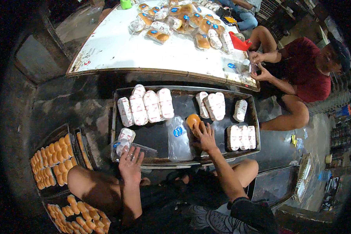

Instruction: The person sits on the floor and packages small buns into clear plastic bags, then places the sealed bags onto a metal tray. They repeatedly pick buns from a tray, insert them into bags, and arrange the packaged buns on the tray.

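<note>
In the head view, my right hand [206, 139] has its fingers over a golden-brown bread roll [193, 120] above a dark metal baking tray [152, 137]. My left hand [130, 165] is at the tray's near left corner, palm showing and fingers spread. Just beyond those fingers lies a paper-wrapped roll [126, 136], partly covered by a clear plastic bag [144, 148]; whether the fingertips touch the bag is unclear. Flat clear bags with a blue label [178, 137] rest mid-tray, left of my right hand. Rolls in printed white paper [146, 106] stand in rows at the far left.
More wrapped rolls [241, 138] sit on the tray's right side. Beyond it, a white table [111, 55] bears bagged rolls [187, 20] and a red tape dispenser [239, 42]. A co-worker [304, 70] handles a bag at right. Trays of unwrapped rolls [57, 152] stand at left.
</note>
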A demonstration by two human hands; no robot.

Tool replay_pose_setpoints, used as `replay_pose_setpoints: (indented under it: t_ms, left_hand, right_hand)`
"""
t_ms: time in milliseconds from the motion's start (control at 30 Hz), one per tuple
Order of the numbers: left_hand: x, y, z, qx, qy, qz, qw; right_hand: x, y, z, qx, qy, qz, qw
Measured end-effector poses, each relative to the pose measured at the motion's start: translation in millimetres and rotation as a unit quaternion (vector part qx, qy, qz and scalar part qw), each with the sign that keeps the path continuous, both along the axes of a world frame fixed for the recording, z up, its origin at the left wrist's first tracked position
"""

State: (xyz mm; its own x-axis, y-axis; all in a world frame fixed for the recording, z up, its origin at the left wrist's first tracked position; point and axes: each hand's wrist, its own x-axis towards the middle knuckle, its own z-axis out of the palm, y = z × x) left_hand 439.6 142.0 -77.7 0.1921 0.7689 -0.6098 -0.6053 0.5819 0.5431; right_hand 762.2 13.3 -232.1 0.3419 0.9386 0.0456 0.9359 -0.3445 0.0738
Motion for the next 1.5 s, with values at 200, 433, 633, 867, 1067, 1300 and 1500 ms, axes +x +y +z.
replay_pose_setpoints:
  t_ms: [200, 433, 633, 867, 1067, 1300, 1500]
  left_hand:
    - [-11, 20, -4, -0.005, -0.033, 0.061, 0.998]
    - [-1, 1, -9, 0.086, -0.054, 0.071, 0.992]
    - [27, -22, 0, 0.162, -0.039, 0.012, 0.986]
    - [23, -38, -5, 0.107, -0.149, -0.062, 0.981]
    - [27, -31, -5, -0.029, -0.099, -0.073, 0.992]
    - [52, -56, -1, -0.081, -0.071, -0.109, 0.988]
    - [51, -64, -7, -0.057, -0.010, -0.153, 0.987]
  right_hand:
    - [-32, 27, 81, 0.182, 0.435, -0.079, 0.878]
    - [-154, 6, 187, 0.165, 0.321, 0.241, 0.901]
    - [-165, 6, 204, 0.199, 0.375, 0.261, 0.867]
    - [-190, 3, 196, 0.101, 0.495, 0.177, 0.844]
    - [-212, -1, 198, 0.200, 0.505, 0.093, 0.834]
    - [-199, 10, 169, 0.198, 0.429, 0.103, 0.876]
    - [-192, 5, 165, 0.219, 0.470, -0.177, 0.837]
